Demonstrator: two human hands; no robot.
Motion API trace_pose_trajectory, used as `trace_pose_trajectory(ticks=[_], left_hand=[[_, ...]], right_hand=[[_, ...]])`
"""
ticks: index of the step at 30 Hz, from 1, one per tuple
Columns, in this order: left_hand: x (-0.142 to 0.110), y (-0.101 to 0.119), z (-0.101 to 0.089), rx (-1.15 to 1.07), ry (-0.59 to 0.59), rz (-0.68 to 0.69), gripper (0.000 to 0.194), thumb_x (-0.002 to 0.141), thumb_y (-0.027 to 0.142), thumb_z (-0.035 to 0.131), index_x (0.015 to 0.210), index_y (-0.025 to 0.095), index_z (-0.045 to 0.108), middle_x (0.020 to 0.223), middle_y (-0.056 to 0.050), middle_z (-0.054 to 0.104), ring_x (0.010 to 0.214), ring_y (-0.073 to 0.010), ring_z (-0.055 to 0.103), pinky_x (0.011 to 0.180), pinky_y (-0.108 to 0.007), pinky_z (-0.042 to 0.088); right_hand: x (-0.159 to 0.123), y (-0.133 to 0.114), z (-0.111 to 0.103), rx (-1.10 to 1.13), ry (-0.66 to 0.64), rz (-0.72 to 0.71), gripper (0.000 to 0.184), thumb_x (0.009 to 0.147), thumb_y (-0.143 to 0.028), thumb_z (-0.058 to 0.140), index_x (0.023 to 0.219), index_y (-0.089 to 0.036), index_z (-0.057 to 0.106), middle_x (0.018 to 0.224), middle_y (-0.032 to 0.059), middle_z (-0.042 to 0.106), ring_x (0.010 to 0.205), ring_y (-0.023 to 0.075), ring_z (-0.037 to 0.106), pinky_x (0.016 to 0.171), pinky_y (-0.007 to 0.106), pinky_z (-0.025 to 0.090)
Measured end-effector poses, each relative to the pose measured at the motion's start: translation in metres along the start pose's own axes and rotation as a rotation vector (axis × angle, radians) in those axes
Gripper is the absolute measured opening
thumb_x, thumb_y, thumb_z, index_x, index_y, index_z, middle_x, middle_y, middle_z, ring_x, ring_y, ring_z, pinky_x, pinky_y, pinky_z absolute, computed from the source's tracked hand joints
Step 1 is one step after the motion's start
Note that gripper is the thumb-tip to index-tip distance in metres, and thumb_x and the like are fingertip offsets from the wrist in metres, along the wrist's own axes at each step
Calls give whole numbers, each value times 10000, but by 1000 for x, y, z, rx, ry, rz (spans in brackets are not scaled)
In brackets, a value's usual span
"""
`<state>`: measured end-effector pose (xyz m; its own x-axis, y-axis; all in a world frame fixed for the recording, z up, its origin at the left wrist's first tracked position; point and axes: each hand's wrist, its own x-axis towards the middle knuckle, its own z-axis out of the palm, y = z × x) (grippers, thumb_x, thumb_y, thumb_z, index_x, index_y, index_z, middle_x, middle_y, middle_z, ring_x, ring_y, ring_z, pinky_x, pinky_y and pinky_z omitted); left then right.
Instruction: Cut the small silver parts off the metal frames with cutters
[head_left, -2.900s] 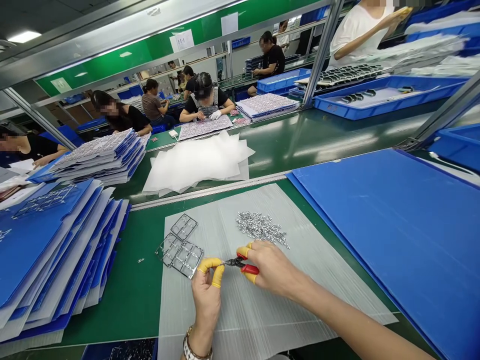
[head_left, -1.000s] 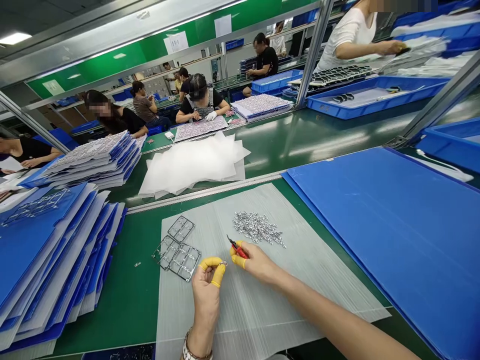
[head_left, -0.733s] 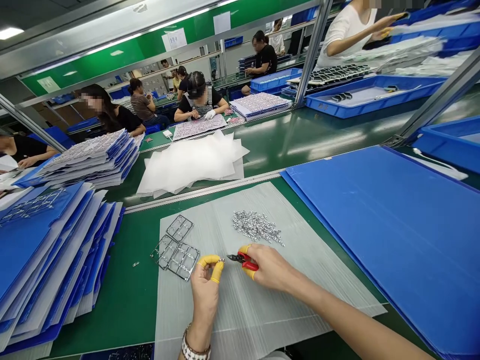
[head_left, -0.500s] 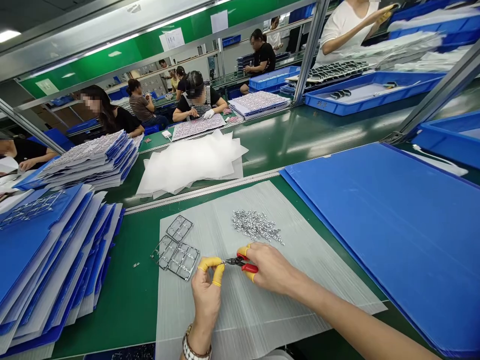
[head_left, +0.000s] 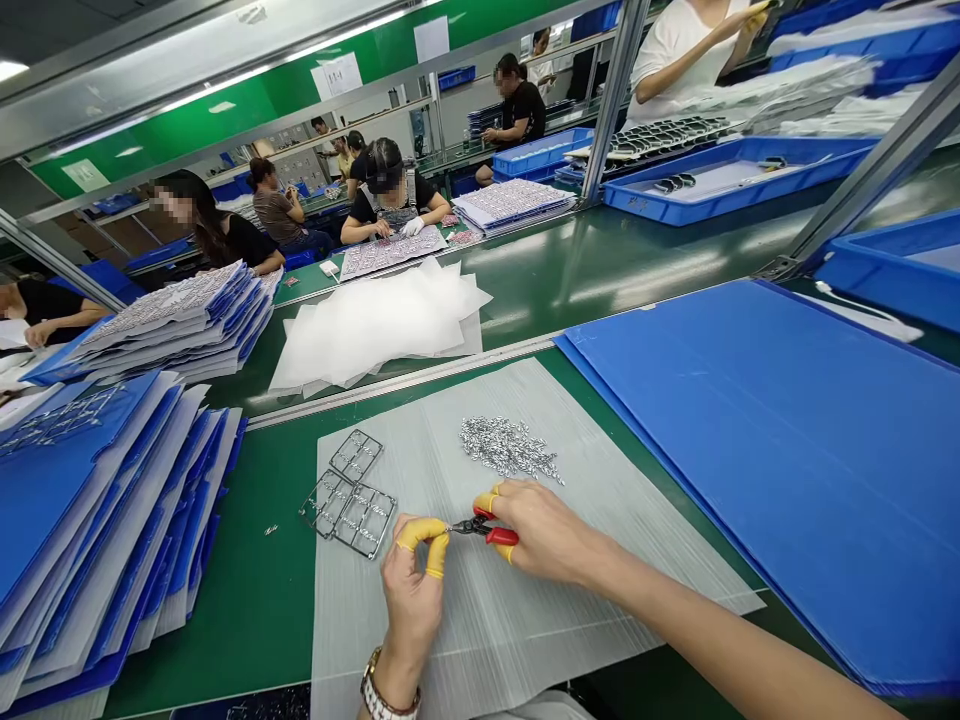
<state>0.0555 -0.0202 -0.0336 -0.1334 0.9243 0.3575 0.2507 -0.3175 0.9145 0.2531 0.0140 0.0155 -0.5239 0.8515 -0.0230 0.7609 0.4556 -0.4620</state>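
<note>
My left hand (head_left: 412, 590), with yellow finger cots on thumb and forefinger, pinches a tiny silver part that I can barely make out. My right hand (head_left: 544, 530), also in yellow cots, grips small red-handled cutters (head_left: 484, 527) whose jaws meet the part at my left fingertips. Both hands hover over a grey ribbed sheet (head_left: 525, 620). A heap of small silver parts (head_left: 508, 450) lies just beyond my right hand. Silver moulded frames (head_left: 349, 495) rest to the left of my left hand.
Stacks of blue and white sheets (head_left: 97, 510) carrying frames fill the left. A large blue board (head_left: 787, 450) lies on the right. White foam sheets (head_left: 375, 320) sit on the green conveyor (head_left: 637, 270). Several other people work at benches behind, with blue trays (head_left: 720, 185).
About a second ago my right hand was lifted with the cutters pointing up and away. It has come back down, and the jaws are at the part in my left fingers again.
</note>
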Motion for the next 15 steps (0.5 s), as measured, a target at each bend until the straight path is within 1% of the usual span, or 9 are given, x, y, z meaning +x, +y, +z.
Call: trace_pose_trajectory(ticks=[4, 8, 12, 15], left_hand=[[1, 1, -1, 3, -8, 17, 91, 731, 265, 680, 808, 225, 705, 734, -49, 652, 718, -189, 576, 674, -310, 463], [1, 2, -1, -1, -31, 14, 89, 738, 245, 674, 819, 231, 707, 734, -50, 647, 723, -190, 572, 683, -314, 459], [-1, 0, 0, -39, -17, -53, 94, 719, 289, 694, 778, 217, 705, 718, -51, 637, 729, -191, 573, 697, -315, 462], [-1, -3, 3, -87, 31, -168, 139, 695, 308, 715, 769, 192, 694, 741, -51, 641, 737, -183, 580, 709, -307, 469]], right_hand=[[0, -1, 0, 13, 6, -7, 64, 706, -153, 543, 744, -202, 559, 692, 22, 548, 669, 166, 488, 594, 273, 286], [0, 0, 1, 20, -3, -7, 87, 695, -127, 522, 720, -204, 555, 657, 16, 537, 617, 156, 480, 540, 262, 258], [1, 3, 5, 6, -17, 11, 108, 684, -125, 526, 736, -204, 578, 652, 17, 547, 590, 153, 483, 521, 261, 243], [2, 5, 6, 23, -13, 69, 93, 694, -148, 528, 742, -201, 588, 662, 22, 559, 594, 154, 491, 524, 258, 250]])
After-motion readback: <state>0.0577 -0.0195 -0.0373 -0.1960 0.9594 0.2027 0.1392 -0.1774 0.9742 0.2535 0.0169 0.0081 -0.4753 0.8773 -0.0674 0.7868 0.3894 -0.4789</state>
